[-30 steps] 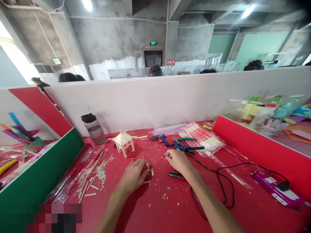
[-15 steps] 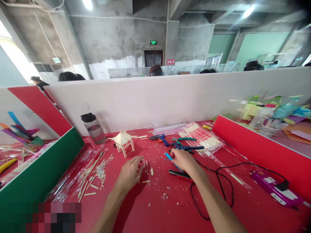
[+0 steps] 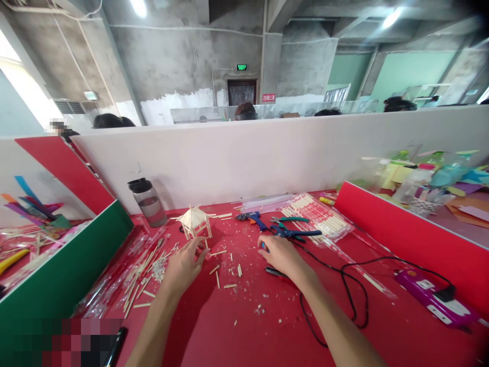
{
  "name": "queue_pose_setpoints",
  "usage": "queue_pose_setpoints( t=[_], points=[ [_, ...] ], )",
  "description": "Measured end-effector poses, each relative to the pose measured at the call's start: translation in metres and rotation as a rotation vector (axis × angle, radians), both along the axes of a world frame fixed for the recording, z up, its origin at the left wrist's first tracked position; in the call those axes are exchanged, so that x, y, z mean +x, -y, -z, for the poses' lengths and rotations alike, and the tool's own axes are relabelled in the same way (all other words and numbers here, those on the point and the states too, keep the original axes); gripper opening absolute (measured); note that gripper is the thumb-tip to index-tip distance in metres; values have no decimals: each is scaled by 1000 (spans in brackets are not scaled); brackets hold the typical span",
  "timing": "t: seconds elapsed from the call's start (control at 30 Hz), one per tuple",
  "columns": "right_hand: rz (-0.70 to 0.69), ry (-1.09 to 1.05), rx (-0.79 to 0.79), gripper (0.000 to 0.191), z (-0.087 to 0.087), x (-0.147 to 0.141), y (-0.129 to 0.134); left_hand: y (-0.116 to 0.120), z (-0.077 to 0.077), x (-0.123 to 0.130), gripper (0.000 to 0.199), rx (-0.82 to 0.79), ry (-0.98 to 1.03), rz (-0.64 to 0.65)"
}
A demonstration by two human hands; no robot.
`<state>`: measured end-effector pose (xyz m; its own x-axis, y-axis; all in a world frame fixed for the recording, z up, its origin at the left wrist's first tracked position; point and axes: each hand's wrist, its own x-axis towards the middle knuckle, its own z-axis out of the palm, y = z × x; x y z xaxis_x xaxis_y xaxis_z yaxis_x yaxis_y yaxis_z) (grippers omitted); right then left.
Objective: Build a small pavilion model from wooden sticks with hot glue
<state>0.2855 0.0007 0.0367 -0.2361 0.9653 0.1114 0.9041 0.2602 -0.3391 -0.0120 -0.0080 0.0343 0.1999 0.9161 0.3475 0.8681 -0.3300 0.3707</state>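
Note:
My left hand [image 3: 185,267] is just in front of a small pavilion model made of wooden sticks [image 3: 195,220], which stands upright on legs under a peaked roof. Its thumb and curled fingers are apart; whether they touch the model's front legs I cannot tell. Short cut sticks [image 3: 217,279] lie scattered to its right. To the right, my right hand [image 3: 280,253] is closed around a slim blue tool [image 3: 263,245], mostly hidden by the fingers. A black-handled tool [image 3: 275,273] lies partly under that wrist. Pliers [image 3: 296,232] rest just beyond the knuckles.
A glue gun [image 3: 252,219] and bundled sticks [image 3: 319,216] lie at the back. The water bottle [image 3: 150,204] stands back left, above loose sticks [image 3: 139,283]. A black cable [image 3: 364,290] runs to a purple power strip [image 3: 433,295]. Green [image 3: 76,260] and red [image 3: 412,229] partitions flank the table.
My left hand has moved left towards the pavilion model, revealing short sticks on the table. My right hand has shifted slightly left, and the blue tool now shows less.

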Motion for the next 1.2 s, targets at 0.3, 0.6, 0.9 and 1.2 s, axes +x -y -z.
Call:
queue_pose_setpoints(
  t=[0.3, 0.6, 0.9, 1.2],
  points=[
    [-450, -47, -22, 11, 1, -44, 26, -2, 1, -12, 31, -104, -132, -69],
    [-590, -70, 164, 24, 11, -76, 36, -1, 3, -14, 28, -147, -201, -16],
    [-737, -54, 190, 21, 26, -92, 37, -1, 3, -13, 27, -157, -218, -25],
    [-756, -99, 181, 24, 30, -93, 37, 1, -1, -10, 29, -192, -207, -37]
  ],
)
